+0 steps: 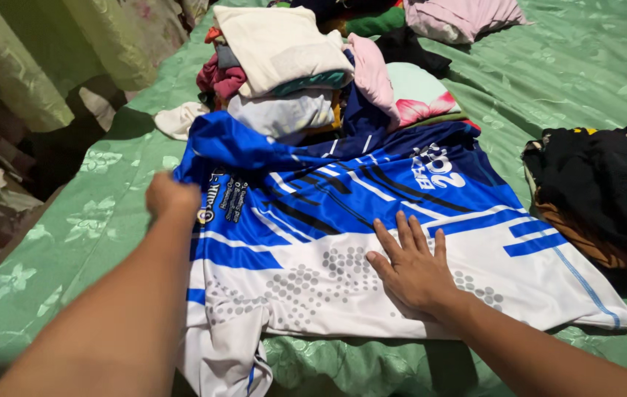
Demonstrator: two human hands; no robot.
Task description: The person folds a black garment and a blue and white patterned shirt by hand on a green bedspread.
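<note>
Left hand (172, 195) bunches the blue-and-white jersey (372, 250) at its left edge — right hand (413, 266) lies spread flat on the white part, jersey laid across the green bed (585, 66).

Blue-white jersey (372, 242) spread flat

Green floral bed sheet (593, 66) covers the bed. A heap of folded clothes (284, 66) sits at its far end. A dark clothing pile (607, 191) lies at right. Pale green curtain (41, 51) hangs at left.
</note>
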